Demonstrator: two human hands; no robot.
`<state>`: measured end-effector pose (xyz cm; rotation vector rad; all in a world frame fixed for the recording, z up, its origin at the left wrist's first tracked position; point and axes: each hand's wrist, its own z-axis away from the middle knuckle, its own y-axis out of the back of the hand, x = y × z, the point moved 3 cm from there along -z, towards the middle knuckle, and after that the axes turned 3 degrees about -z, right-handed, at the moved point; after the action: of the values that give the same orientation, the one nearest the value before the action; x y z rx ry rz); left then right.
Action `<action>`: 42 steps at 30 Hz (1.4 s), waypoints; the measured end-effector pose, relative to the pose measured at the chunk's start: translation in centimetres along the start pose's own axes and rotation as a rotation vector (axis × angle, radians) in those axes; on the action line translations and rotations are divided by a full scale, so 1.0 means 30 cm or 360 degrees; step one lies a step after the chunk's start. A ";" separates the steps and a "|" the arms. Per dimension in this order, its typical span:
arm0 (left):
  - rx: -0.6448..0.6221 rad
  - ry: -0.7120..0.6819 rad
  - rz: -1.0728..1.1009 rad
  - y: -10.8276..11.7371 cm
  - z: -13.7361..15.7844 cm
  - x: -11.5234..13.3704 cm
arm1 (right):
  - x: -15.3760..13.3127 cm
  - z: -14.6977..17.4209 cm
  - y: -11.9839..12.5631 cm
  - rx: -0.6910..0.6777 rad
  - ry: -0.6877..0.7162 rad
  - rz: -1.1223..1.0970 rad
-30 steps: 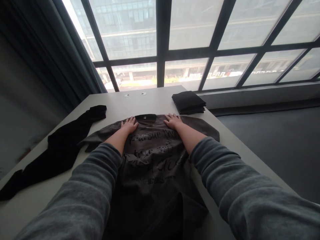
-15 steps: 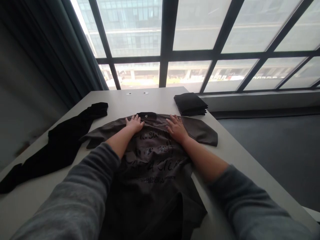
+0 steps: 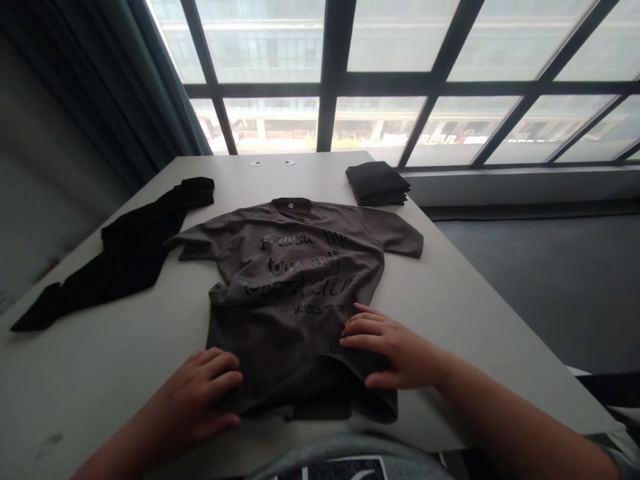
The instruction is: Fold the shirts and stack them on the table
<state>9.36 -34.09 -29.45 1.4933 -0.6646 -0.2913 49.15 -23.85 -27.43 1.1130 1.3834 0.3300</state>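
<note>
A dark grey-brown T-shirt point(image 3: 295, 267) with black lettering lies front up on the white table, its collar at the far end. Wrinkles cross its body, and its hem near me is folded and uneven. At the hem's left corner is my left hand point(image 3: 200, 393), fingers slightly bent and thumb apart, over the edge of the cloth. My right hand point(image 3: 395, 347) rests at the shirt's lower right side with its fingers spread. Neither hand grips the fabric that I can see.
Black trousers or a similar black garment point(image 3: 135, 247) lie stretched along the left of the table point(image 3: 475, 347). A stack of folded black cloth point(image 3: 377, 183) sits at the back right. Two small white discs are near the far edge. Beyond stand windows and a dark curtain point(image 3: 125, 80).
Both hands have come back towards me from the shirt's shoulders to its lower end. The whole shirt, with its lettering and hem, is now uncovered by my arms.
</note>
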 end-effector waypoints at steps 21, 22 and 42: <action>0.0661 0.0559 -0.0248 0.125 0.054 0.092 | -0.228 0.176 -0.019 0.0989 -0.0713 0.0590; 0.0639 0.0565 -0.0354 0.145 0.054 0.088 | -0.237 0.178 0.009 0.1022 -0.0727 0.0647; 0.0071 0.0395 -0.0155 0.359 0.216 0.105 | -0.336 0.337 0.262 0.0420 -0.0571 0.0554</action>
<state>5.80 -40.26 -18.63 1.5760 -0.4030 -0.1624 58.90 -31.97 -17.20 1.5541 0.9302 0.1846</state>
